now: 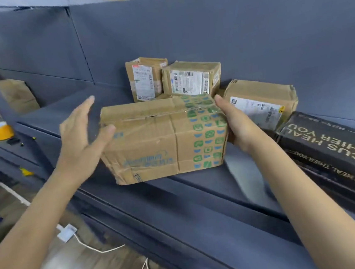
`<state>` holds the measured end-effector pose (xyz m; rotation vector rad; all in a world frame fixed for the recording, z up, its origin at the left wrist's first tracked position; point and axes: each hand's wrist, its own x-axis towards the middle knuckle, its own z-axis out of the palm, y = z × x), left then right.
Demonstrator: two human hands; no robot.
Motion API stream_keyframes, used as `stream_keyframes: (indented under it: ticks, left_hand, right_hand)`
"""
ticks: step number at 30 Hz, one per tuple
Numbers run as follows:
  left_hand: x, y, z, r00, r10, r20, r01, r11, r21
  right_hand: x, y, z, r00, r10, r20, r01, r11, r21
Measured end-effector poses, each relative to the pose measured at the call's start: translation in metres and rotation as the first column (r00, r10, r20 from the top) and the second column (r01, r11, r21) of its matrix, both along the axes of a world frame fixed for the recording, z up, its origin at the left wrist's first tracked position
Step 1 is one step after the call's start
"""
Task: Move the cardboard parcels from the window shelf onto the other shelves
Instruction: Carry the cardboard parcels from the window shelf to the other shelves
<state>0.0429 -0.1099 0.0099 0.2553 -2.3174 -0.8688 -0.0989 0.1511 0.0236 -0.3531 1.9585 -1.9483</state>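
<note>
A large cardboard parcel [162,140] with green and blue printed tape stands on the grey metal shelf [198,182]. My right hand [239,126] presses flat against its right side. My left hand [83,137] is at its left side, fingers spread, thumb touching the box's upper left corner. Behind it three smaller parcels rest against the back panel: an upright one [146,78], a labelled one [191,77] and a tilted one [262,102].
A long black box with white lettering [334,147] lies on the shelf at the right. On a lower shelf at the left sit a yellow tape roll [0,130] and another brown parcel [15,95]. White cables [89,244] trail over the wooden floor below.
</note>
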Motion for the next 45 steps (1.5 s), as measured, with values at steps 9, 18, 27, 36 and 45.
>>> stream_keyframes:
  ticks: [9, 18, 27, 36, 45]
  left_hand:
    - [-0.044, -0.071, 0.016, 0.947, -0.317, -0.059, 0.237, 0.561, 0.793]
    - [-0.082, -0.140, 0.039, 0.885, -0.289, -0.366, 0.463, 0.463, 0.756]
    - [-0.134, -0.186, 0.020, 0.830, -0.527, -0.182, 0.443, 0.425, 0.789]
    - [-0.134, -0.204, 0.013, 0.812, -0.538, -0.226, 0.519, 0.488, 0.701]
    - [-0.134, -0.238, -0.012, 0.738, -0.642, -0.206, 0.531, 0.365, 0.764]
  right_hand:
    - [-0.006, -0.040, 0.000, 0.972, 0.222, -0.082, -0.232, 0.960, -0.156]
    - [-0.009, -0.113, -0.001, 0.982, -0.187, -0.040, 0.148, 0.875, -0.461]
    - [-0.018, -0.159, 0.007, 0.930, -0.340, -0.141, 0.281, 0.903, -0.325]
    - [0.006, -0.167, -0.008, 0.889, -0.360, -0.282, 0.322, 0.931, -0.172]
    - [0.015, -0.185, -0.032, 0.855, -0.154, -0.495, 0.243, 0.963, 0.119]
